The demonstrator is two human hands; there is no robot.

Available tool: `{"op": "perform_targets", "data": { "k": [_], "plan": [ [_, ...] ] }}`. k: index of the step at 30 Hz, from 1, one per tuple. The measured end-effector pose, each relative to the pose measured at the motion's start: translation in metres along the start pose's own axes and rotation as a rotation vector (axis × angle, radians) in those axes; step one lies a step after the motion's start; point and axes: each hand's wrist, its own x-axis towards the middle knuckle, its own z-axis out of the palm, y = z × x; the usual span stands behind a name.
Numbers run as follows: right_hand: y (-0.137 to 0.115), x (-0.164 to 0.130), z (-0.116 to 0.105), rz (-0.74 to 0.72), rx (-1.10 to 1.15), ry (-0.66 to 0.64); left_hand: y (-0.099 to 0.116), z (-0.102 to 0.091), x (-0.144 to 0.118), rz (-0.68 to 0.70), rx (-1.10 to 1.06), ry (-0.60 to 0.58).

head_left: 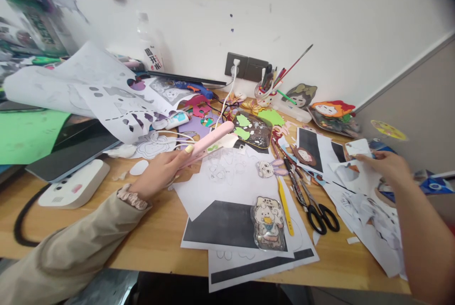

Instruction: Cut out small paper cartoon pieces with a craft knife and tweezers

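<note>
My left hand (165, 172) is wrapped round the handle of a pink hair straightener (213, 140), held above the papers with its tip pointing up and to the right. Off to the right, my right hand (389, 165) pinches a small white card-like piece (359, 147) over loose paper scraps. Below the straightener lies a white sheet with faint drawings (223, 172). A rabbit-eared paper cutout (270, 168) rests at that sheet's right side. Nearer me, a clear-wrapped animal figure (269, 223) sits on a sheet with a black block (222, 224).
Black-handled scissors (322, 217) and a yellow tool (285, 205) lie right of centre. A white box-shaped device (74, 184) stands at left. Behind are a cup of pens (266, 95), a bottle (151, 49) and a wall socket (236, 65) with a white cord.
</note>
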Motion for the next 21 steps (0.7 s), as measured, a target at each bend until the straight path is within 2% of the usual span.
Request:
{"op": "perform_targets", "data": {
  "k": [4,10,16,21],
  "plan": [
    [-0.005,-0.001,-0.017,0.126,0.011,-0.074,0.0,0.001,-0.001,-0.008,-0.022,-0.004],
    [-0.012,-0.008,-0.039,0.171,0.068,-0.126,0.0,0.001,-0.001,-0.013,-0.067,-0.01],
    [-0.026,-0.02,-0.054,0.148,0.086,-0.035,0.0,0.001,-0.001,-0.008,-0.055,0.003],
    [-0.028,-0.021,-0.053,0.07,0.079,0.089,0.0,0.001,-0.001,-0.001,-0.074,-0.012]
  ]
}}
